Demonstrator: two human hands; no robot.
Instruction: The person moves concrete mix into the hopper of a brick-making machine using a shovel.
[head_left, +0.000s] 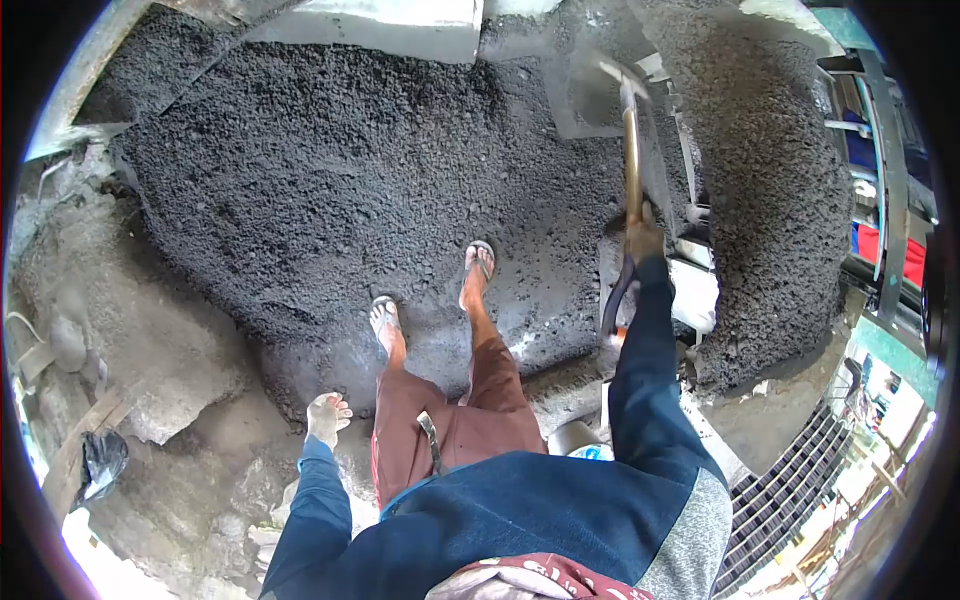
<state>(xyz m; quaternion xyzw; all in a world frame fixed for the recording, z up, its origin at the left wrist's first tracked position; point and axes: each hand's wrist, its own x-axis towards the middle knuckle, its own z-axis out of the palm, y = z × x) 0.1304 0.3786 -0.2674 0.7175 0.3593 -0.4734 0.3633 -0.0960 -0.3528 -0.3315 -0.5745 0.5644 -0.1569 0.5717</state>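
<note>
My right hand (645,238) is closed around the wooden handle of a long tool that looks like a hoe (632,150). Its metal head lies at the far end, over a flat grey surface at the top of the view; the blade's outline is blurred. Low on the left, my left hand (328,415) hangs beside my leg with its fingers loosely curled and a little apart, holding nothing. In front of my feet spreads a wide bed of dark, crumbly wet mix (330,170).
A second heap of dark mix (775,200) lies to the right. Broken concrete (170,330) rises at the left. A metal grate (790,490) and a bucket (575,440) are at the lower right. My sandalled feet (480,262) stand at the mix's near edge.
</note>
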